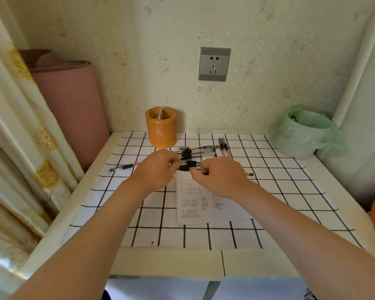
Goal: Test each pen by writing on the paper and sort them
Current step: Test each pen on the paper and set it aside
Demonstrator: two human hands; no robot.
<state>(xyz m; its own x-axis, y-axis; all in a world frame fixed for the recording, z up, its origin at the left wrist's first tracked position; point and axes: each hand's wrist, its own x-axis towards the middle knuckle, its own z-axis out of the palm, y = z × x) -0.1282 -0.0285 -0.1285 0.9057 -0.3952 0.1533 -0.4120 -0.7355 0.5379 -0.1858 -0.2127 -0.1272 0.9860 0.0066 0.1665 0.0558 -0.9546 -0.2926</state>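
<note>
Head view: both hands low over the near edge of the pen pile (193, 155), at the top of the paper (206, 204).
Left hand (155, 172): fingers curled onto the pile's near edge; pinching a pen or only touching, cannot tell.
Right hand (222, 177): fingers curled round a red pen (250, 174), tail poking out past the wrist.
Other pens: stray red pen (126, 167) off to the left, pair of red pens (225, 148) beyond the pile, pen holder (160, 131) behind.
Risk, rolling: loose round barrels, likely to scatter and mix tested with untested if nudged.
Risk, smudging: palms close above inked rows, possibly still wet.
Risk, paper: unweighted sheet, liable to slide under a stroke.
Writing: rows of small black and red marks, seemingly 正 repeated; too small to confirm.
Brands: pale barrel labels, unreadable.
</note>
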